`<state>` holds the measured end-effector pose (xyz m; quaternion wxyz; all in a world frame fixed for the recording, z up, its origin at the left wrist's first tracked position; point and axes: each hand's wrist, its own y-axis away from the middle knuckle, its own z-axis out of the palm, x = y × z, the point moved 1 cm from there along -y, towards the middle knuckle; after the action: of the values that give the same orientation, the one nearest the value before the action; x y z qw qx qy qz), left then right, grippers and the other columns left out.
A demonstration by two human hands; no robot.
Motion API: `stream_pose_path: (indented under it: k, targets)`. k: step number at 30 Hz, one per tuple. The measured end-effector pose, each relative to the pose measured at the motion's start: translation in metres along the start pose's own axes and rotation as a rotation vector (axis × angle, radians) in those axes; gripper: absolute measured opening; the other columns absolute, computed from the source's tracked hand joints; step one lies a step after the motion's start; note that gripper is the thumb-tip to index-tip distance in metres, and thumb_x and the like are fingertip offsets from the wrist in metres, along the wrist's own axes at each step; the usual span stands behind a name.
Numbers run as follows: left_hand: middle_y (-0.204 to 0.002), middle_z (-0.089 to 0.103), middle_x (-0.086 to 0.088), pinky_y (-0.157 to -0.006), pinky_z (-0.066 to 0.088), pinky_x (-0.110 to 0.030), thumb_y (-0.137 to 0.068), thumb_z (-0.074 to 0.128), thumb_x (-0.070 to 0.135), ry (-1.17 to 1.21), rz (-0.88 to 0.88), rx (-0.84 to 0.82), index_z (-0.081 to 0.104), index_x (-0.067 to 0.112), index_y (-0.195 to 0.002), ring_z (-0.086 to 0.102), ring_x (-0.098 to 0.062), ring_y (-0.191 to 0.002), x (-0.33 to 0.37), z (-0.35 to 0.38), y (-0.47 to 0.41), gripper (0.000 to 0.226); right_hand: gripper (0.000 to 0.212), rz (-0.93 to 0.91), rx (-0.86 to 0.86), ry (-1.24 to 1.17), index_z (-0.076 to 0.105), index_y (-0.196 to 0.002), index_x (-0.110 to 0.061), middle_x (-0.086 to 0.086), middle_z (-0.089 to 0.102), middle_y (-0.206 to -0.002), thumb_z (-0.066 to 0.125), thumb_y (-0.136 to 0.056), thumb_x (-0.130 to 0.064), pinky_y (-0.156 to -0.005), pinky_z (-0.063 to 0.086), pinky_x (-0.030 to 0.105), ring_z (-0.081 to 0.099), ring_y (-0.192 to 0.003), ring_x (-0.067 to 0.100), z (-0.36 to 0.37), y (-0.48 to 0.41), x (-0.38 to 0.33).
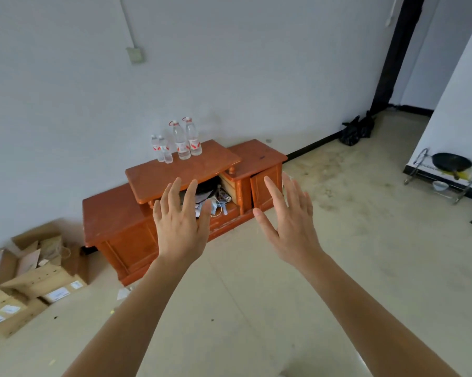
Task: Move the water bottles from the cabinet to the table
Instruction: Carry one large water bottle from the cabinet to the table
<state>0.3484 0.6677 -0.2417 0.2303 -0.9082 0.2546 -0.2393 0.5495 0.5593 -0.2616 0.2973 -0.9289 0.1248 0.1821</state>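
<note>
Both hands point(237, 224) spread before cabinet point(183, 170) against white wall point(229, 63).

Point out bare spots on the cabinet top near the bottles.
The orange wooden cabinet's raised middle top is bare in front and right of the four clear plastic water bottles, which crowd its back-left corner. The lower left top and lower right top are bare. The open shelf underneath is cluttered.

Light soft, even, bright | shadows faint below the fingers point(175, 198) | focus slightly soft beyond them | straight lines bow far outside them
</note>
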Motion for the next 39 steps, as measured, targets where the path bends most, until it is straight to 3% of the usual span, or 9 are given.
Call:
stream_pose_path:
  k: [6, 9, 13, 19, 25, 30, 39]
  targets:
    - [-0.159, 0.033, -0.012, -0.117, 0.025, -0.062, -0.103, 0.027, 0.056, -0.029, -0.011, 0.025, 0.041, 0.023, -0.149, 0.027, -0.035, -0.148, 0.005, 0.067, -0.148, 0.059, 0.065, -0.025, 0.007, -0.04, 0.019, -0.161, -0.031, 0.013, 0.012, -0.169, 0.037, -0.104, -0.057, -0.122, 0.013, 0.058, 0.009, -0.155, 0.035, 0.039, -0.166, 0.059]
    - [-0.159, 0.033, -0.013, -0.117, 0.025, -0.063, -0.103, 0.027, 0.055, -0.042, -0.023, 0.058, 0.041, 0.023, -0.149, 0.027, -0.036, -0.148, -0.009, 0.083, -0.179, 0.059, 0.066, -0.057, 0.016, -0.056, 0.016, -0.161, -0.032, 0.012, 0.009, -0.169, 0.04, -0.104, -0.055, -0.122, 0.007, 0.054, 0.006, -0.156, 0.034, 0.058, -0.207, 0.068]
    - [-0.159, 0.032, -0.012, -0.117, 0.024, -0.062, -0.103, 0.026, 0.056, -0.053, -0.129, 0.05, 0.04, 0.023, -0.15, 0.027, -0.035, -0.148, -0.054, 0.139, -0.264, 0.059, 0.068, -0.114, -0.073, -0.066, 0.011, -0.162, -0.033, 0.01, 0.005, -0.17, 0.036, -0.104, -0.059, -0.123, 0.003, 0.051, 0.001, -0.157, 0.032, 0.126, -0.314, 0.087]
    - [-0.161, 0.028, -0.016, -0.115, 0.024, -0.066, -0.101, 0.032, 0.055, -0.091, -0.132, 0.054, 0.038, 0.029, -0.153, 0.024, -0.039, -0.148, -0.126, 0.214, -0.368, 0.058, 0.07, -0.131, -0.128, 0.001, 0.003, -0.161, -0.036, 0.009, 0.001, -0.17, 0.032, -0.103, -0.062, -0.124, -0.002, 0.05, -0.004, -0.157, 0.03, 0.229, -0.431, 0.105]
    - [-0.165, 0.019, -0.015, -0.117, 0.023, -0.066, -0.101, 0.023, 0.06, -0.165, -0.134, -0.084, 0.031, 0.03, -0.156, 0.022, -0.039, -0.15, -0.212, 0.291, -0.504, 0.062, 0.07, -0.133, -0.231, 0.034, 0.002, -0.161, -0.037, 0.009, -0.002, -0.17, 0.029, -0.102, -0.062, -0.125, 0.001, 0.055, -0.006, -0.157, 0.031, 0.331, -0.565, 0.112]
    - [-0.167, 0.013, -0.013, -0.118, 0.021, -0.064, -0.102, 0.023, 0.06, -0.164, -0.148, -0.178, 0.026, 0.029, -0.157, 0.017, -0.037, -0.152, -0.257, 0.356, -0.597, 0.063, 0.07, -0.061, -0.287, -0.007, 0.002, -0.161, -0.038, 0.007, -0.003, -0.17, 0.028, -0.101, -0.064, -0.123, -0.002, 0.05, -0.006, -0.157, 0.028, 0.4, -0.646, 0.139]
    - [-0.169, -0.004, -0.007, -0.121, 0.01, -0.06, -0.1, 0.016, 0.066, -0.24, -0.185, -0.317, 0.009, 0.037, -0.159, -0.001, -0.03, -0.156, -0.32, 0.485, -0.706, 0.067, 0.075, -0.056, -0.424, -0.094, -0.006, -0.159, -0.041, 0.002, -0.01, -0.17, 0.03, -0.099, -0.069, -0.126, 0.0, 0.053, -0.01, -0.157, 0.026, 0.55, -0.79, 0.204]
